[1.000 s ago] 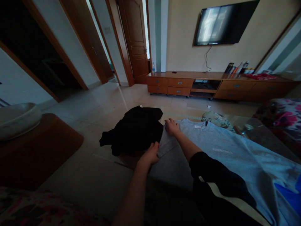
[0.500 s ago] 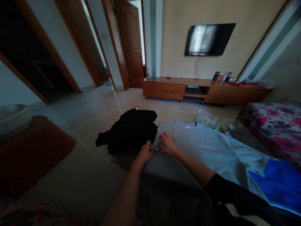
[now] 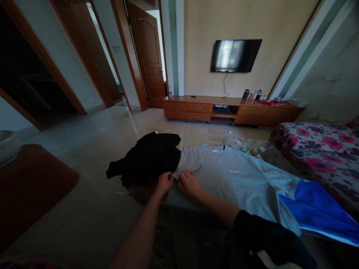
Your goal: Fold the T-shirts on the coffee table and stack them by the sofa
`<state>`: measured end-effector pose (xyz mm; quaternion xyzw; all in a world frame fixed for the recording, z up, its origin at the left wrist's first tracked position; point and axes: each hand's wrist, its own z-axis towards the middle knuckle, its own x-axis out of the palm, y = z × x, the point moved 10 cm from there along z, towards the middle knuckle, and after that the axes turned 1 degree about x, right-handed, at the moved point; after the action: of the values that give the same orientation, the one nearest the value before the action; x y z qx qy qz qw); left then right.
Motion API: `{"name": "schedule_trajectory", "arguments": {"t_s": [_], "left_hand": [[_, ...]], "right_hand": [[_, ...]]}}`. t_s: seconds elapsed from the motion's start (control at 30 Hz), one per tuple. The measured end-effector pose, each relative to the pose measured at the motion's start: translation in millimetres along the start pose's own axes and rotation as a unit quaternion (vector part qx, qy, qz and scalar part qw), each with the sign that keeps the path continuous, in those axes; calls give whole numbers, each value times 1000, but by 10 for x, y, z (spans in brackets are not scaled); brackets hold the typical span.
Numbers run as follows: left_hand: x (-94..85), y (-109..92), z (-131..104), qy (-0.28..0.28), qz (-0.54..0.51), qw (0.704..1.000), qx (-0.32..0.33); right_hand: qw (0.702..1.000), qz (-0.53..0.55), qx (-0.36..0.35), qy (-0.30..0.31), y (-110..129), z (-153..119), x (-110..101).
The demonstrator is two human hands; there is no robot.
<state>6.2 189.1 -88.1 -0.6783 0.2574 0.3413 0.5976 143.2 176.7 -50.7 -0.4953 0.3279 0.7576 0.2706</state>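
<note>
A grey T-shirt [image 3: 218, 175] with small pale lettering on its chest lies spread out, its collar toward the TV side. At the hem of its near-left sleeve, my left hand [image 3: 165, 182] is closed in a pinch on the fabric. Close beside it, my right hand [image 3: 189, 184] has its fingers curled over the sleeve's lower edge, gripping the cloth. A black garment [image 3: 151, 157] lies in a loose heap just past my left hand. Blue cloth [image 3: 322, 201] lies at the bottom right, next to the T-shirt.
A glass tabletop shows around a lidded jar [image 3: 261, 150] and a pale crumpled item [image 3: 235, 142] behind the T-shirt. To the right stands a flowered sofa [image 3: 316, 149]. A wooden stool-like block [image 3: 42, 175] is at left; a low TV cabinet [image 3: 199, 108] lines the far wall.
My right hand has drawn down to the sleeve's edge, and its fingers have curled in. The left hand keeps its pinch on the sleeve. The whole view has shifted slightly.
</note>
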Motion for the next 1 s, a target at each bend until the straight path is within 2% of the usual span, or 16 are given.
{"name": "schedule_trajectory", "arguments": {"t_s": [0.17,0.37,0.5,0.63,0.87,0.93,1.0], "left_hand": [[44,21,39,16,1,1000,-22],[82,167,75,16,10,998,-52],[84,231,105,-4,18,998,-54],[42,216,117,-27,39,998,-30],[63,-35,57,-44,74,994,61],[85,-69,57,-50,85,993,69],[102,-58,64,-50,93,992,68]], "right_hand": [[999,20,35,3,-50,-39,51],[998,3,55,-13,-134,-12,78],[999,-50,-3,-11,-144,21,116],[996,-68,-64,7,-91,5,225],[998,5,-54,28,-59,8,224],[998,45,-24,25,-180,56,166],[997,57,46,1,-452,106,82]]}}
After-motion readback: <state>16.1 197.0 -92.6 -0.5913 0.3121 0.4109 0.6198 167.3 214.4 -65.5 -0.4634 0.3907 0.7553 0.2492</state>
